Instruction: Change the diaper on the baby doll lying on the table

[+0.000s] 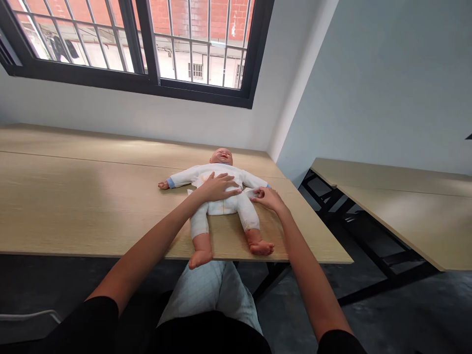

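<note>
A baby doll (201, 173) in a white suit with blue cuffs lies on its back, its bare feet toward me at the table's front edge. Around its hips is what looks like a white diaper (223, 207). My left hand (220, 187) rests flat on the doll's belly, fingers stretched out and pointing right. Beside the doll's hip on the right, my right hand (270, 198) has thumb and fingers pinched on the diaper's side flap (251, 192). On the other hip, the flap is mostly hidden by my left wrist.
The doll lies on a light wooden table (73, 206) pushed against the wall beneath a barred window (147, 49). To the right, past a gap with black metal legs, stands a second wooden table (398, 211). My legs (210, 290) are below the front edge.
</note>
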A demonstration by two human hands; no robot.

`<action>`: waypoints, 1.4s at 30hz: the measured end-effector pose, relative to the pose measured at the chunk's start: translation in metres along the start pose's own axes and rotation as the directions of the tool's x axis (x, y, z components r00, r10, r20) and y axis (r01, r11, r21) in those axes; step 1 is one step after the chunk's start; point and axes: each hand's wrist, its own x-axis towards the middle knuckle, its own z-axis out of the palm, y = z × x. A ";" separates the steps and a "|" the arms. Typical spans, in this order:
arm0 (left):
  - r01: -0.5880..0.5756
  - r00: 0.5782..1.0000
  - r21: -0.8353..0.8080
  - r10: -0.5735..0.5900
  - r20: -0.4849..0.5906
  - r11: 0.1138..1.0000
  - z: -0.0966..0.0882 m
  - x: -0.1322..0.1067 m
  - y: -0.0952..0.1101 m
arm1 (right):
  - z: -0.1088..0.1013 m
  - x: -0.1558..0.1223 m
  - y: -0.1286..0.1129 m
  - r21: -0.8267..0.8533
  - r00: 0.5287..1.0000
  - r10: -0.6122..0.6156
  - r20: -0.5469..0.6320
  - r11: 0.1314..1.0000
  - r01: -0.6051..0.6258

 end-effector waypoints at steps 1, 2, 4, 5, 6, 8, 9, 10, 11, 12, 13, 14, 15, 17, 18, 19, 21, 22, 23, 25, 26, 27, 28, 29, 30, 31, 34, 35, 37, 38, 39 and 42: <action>0.002 1.000 -0.010 -0.002 0.004 1.000 0.000 0.000 0.000 | 0.003 0.002 -0.001 -0.003 1.000 -0.023 -0.005 1.000 0.023; 0.003 1.000 -0.019 -0.002 0.008 1.000 0.000 0.000 -0.001 | 0.007 0.003 -0.002 -0.011 0.999 -0.045 -0.008 0.999 0.045; 0.000 1.000 -0.034 0.000 0.010 0.999 0.000 -0.001 -0.002 | 0.017 0.007 -0.007 -0.025 0.996 -0.085 -0.014 0.996 0.085; -0.003 1.000 -0.041 0.004 0.009 0.999 0.000 -0.001 -0.002 | 0.022 0.009 -0.010 -0.031 0.994 -0.105 -0.016 0.994 0.104; -0.006 1.000 -0.049 0.006 0.008 0.999 0.000 -0.002 -0.002 | 0.026 0.010 -0.013 -0.037 0.992 -0.123 -0.015 0.992 0.123; -0.007 1.000 -0.067 0.007 0.007 0.998 0.001 -0.002 -0.002 | 0.035 0.012 -0.018 -0.048 0.988 -0.152 -0.006 0.987 0.151; -0.004 1.000 -0.074 0.005 0.008 0.997 0.001 -0.002 -0.002 | 0.038 0.012 -0.020 -0.054 0.987 -0.158 0.000 0.986 0.157; -0.001 1.000 -0.078 0.002 0.010 0.997 0.001 -0.002 -0.002 | 0.040 0.011 -0.021 -0.060 0.988 -0.157 0.002 0.986 0.157; 0.002 1.000 -0.080 -0.001 0.013 0.997 0.001 -0.002 -0.002 | 0.040 0.011 -0.021 -0.065 0.989 -0.148 -0.001 0.987 0.148; 0.005 1.000 -0.079 -0.004 0.015 0.997 0.001 -0.002 -0.002 | 0.039 0.010 -0.020 -0.069 0.991 -0.133 -0.011 0.989 0.132; 0.007 1.000 -0.078 -0.006 0.018 0.997 0.001 -0.002 -0.002 | 0.037 0.010 -0.019 -0.070 0.993 -0.113 -0.028 0.991 0.111; 0.008 1.000 -0.079 -0.006 0.022 0.997 0.000 -0.002 -0.002 | 0.034 0.009 -0.016 -0.068 0.995 -0.086 -0.049 0.994 0.083; 0.009 1.000 -0.081 -0.007 0.025 0.997 0.001 -0.002 -0.002 | 0.030 0.008 -0.014 -0.066 0.996 -0.052 -0.073 0.997 0.048; 0.008 1.000 -0.087 -0.006 0.031 0.996 0.001 -0.001 -0.003 | 0.024 0.007 -0.008 -0.063 0.993 0.024 -0.117 0.998 -0.031; 0.008 0.999 -0.091 -0.005 0.033 0.996 0.001 -0.001 -0.004 | 0.022 0.006 -0.005 -0.062 0.990 0.057 -0.131 0.996 -0.066; 0.007 0.999 -0.096 -0.004 0.036 0.995 0.002 0.000 -0.005 | 0.020 0.004 -0.002 -0.059 0.987 0.082 -0.137 0.994 -0.091; 0.005 0.999 -0.107 -0.001 0.040 0.994 0.003 0.001 -0.008 | 0.019 0.002 0.001 -0.038 0.987 0.101 -0.122 0.994 -0.106; 0.003 0.999 -0.113 0.002 0.040 0.994 0.003 0.002 -0.010 | 0.019 0.002 0.001 -0.017 0.989 0.101 -0.106 0.995 -0.103; -0.001 0.999 -0.119 0.005 0.038 0.993 0.003 0.002 -0.012 | 0.019 0.001 0.001 0.012 0.991 0.100 -0.088 0.995 -0.100; -0.007 1.000 -0.127 0.011 0.028 0.992 0.003 0.003 -0.016 | 0.019 0.002 -0.001 0.093 0.992 0.109 -0.057 0.990 -0.103; -0.009 1.000 -0.130 0.012 0.019 0.991 0.003 0.003 -0.018 | 0.018 0.003 -0.003 0.143 0.992 0.119 -0.050 0.984 -0.111; -0.008 1.000 -0.131 0.010 0.010 0.991 0.003 0.003 -0.020 | 0.017 0.004 -0.004 0.197 0.990 0.134 -0.049 0.973 -0.122; -0.003 1.000 -0.132 0.003 0.000 0.991 0.004 0.003 -0.022 | 0.016 0.005 -0.007 0.255 0.987 0.150 -0.052 0.958 -0.132; 0.004 1.000 -0.135 -0.005 -0.009 0.991 0.004 0.004 -0.023 | 0.014 0.007 -0.009 0.314 0.985 0.163 -0.057 0.939 -0.138; 0.008 1.000 -0.143 -0.010 -0.016 0.990 0.005 0.004 -0.024 | 0.014 0.009 -0.012 0.373 0.983 0.172 -0.062 0.918 -0.138; 0.008 1.000 -0.154 -0.011 -0.018 0.988 0.005 0.005 -0.024 | 0.013 0.010 -0.014 0.428 0.982 0.176 -0.064 0.894 -0.133; -0.024 1.000 -0.183 0.025 0.003 0.983 0.008 0.009 -0.023 | 0.016 0.013 -0.020 0.556 0.982 0.180 -0.058 0.823 -0.118; -0.038 0.999 -0.185 0.042 0.014 0.982 0.008 0.010 -0.023 | 0.019 0.014 -0.021 0.585 0.980 0.189 -0.055 0.802 -0.122; -0.057 0.998 -0.193 0.063 0.028 0.980 0.008 0.011 -0.022 | 0.024 0.013 -0.022 0.622 0.975 0.215 -0.052 0.771 -0.137; -0.062 0.997 -0.203 0.069 0.030 0.977 0.008 0.012 -0.022 | 0.027 0.012 -0.022 0.633 0.972 0.230 -0.055 0.761 -0.144; -0.064 0.997 -0.214 0.072 0.032 0.975 0.008 0.012 -0.022 | 0.029 0.011 -0.022 0.641 0.968 0.242 -0.061 0.753 -0.148; -0.053 0.996 -0.239 0.067 0.051 0.969 0.007 0.013 -0.024 | 0.029 0.009 -0.022 0.664 0.963 0.255 -0.080 0.735 -0.139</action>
